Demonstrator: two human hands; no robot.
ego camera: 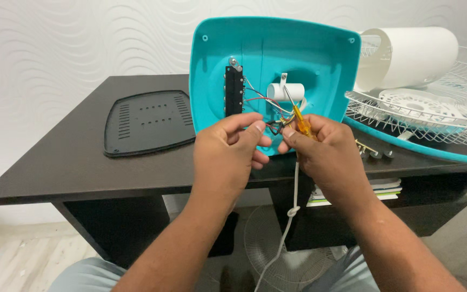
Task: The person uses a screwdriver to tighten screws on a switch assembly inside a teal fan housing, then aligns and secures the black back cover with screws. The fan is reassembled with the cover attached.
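Both hands meet in front of an upturned teal fan base (320, 48) that stands tilted on the dark bench (71, 162), its hollow underside facing the person. The left hand (228, 148) pinches a small bundle of wires (273, 127) between thumb and fingertips, and the right hand (325, 151) is closed around a yellow-handled screwdriver (300, 121), whose shaft points up toward the wires and a white cylindrical capacitor (286, 91) mounted inside the base. A black switch block (234, 92) sits just left of the wires. These wires look thin and soft, likely to bend easily and pull loose at their joints, so they seem best held close to the ends with a light pinch; the plastic base looks light and stiff. A white power cord (290, 216) hangs down from the base, knotted partway. A black cover plate (147, 121) lies flat to the left; a white wire fan grille (433, 113) and white motor housing (412, 54) rest to the right.
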